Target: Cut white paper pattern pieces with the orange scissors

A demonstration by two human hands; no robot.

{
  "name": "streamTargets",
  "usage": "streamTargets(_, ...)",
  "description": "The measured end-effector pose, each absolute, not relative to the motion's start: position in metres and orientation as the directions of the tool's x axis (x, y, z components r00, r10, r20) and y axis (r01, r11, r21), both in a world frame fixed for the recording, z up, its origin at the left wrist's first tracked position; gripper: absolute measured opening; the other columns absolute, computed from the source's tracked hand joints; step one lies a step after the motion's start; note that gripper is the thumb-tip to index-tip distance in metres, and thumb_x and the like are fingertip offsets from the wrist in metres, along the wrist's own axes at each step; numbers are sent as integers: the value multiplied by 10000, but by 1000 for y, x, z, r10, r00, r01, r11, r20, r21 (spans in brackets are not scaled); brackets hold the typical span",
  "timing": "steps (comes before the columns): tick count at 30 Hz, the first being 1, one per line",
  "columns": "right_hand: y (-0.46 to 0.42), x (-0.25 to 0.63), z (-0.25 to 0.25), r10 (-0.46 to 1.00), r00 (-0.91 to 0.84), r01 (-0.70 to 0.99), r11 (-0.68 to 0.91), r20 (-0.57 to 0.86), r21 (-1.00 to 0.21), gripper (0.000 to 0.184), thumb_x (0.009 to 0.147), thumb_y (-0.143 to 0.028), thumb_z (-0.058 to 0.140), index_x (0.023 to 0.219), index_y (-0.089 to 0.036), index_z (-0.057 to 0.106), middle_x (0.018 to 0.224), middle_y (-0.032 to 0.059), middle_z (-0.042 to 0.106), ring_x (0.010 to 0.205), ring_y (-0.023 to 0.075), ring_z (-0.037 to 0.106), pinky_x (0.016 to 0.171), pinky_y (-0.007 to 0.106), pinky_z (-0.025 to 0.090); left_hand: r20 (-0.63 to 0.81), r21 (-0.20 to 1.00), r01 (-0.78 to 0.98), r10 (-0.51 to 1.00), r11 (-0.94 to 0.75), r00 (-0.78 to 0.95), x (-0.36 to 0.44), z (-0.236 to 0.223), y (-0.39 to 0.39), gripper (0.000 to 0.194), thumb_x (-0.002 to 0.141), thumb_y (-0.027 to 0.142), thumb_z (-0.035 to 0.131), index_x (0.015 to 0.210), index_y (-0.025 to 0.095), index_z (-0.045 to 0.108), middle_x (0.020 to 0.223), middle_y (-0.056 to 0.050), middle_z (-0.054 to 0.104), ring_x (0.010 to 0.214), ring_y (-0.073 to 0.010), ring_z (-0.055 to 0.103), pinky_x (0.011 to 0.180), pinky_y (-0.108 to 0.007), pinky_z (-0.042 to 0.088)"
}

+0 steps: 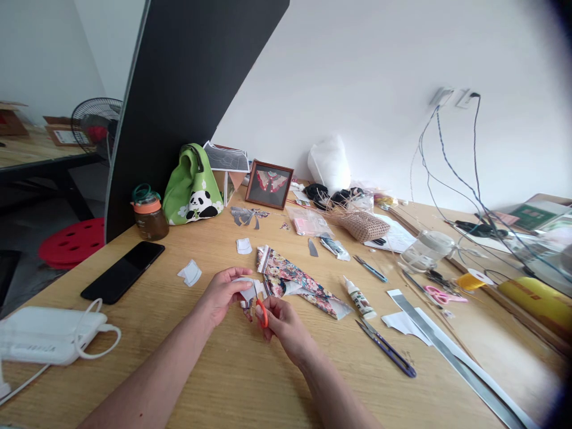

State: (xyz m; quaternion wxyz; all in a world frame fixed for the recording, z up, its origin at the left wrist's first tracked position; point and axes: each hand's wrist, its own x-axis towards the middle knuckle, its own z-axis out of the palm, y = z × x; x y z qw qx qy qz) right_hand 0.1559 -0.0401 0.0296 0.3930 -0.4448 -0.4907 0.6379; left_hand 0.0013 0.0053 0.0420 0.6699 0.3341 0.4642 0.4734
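Note:
My left hand (224, 293) pinches a small pale piece of paper or fabric (245, 291) above the table. In my right hand (282, 323) are small scissors with orange handles (263, 313); their blades point up and away, against the right side of the pale piece. A scrap with a floral print (247, 310) hangs just below the piece. Beyond both hands lies a folded floral fabric strip (301, 280). Two small white cut pieces lie farther off, one at the left (191, 273) and one toward the back (243, 246).
A glue bottle (360, 300), purple-handled thread snips (388, 350) and long grey strips (451, 351) lie to the right. On the left are a black phone (124, 272), a white power bank (51, 335) and a drink bottle (149, 215). A framed piece (269, 185) stands behind.

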Motion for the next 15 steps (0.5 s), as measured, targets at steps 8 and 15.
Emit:
streamTargets(8, -40, 156, 29, 936, -304, -56, -203, -177, -978, 484, 660, -590, 703, 653, -165, 471, 545, -58, 486, 405, 43, 375, 402, 195, 303, -311, 887, -318, 942, 335, 125, 2, 44, 5, 414, 519, 151, 752, 911, 117, 625, 699, -40, 683, 595, -142, 606, 571, -266, 477)
streamTargets(15, -39, 157, 26, 941, -291, -50, -198, -176, -979, 482, 654, -585, 710, 643, -173, 460, 520, -70, 453, 399, 44, 366, 395, 194, 297, -300, 886, -330, 946, 325, 125, 1, 42, 5, 398, 519, 148, 761, 896, 121, 636, 691, -36, 678, 597, -142, 608, 567, -262, 471)
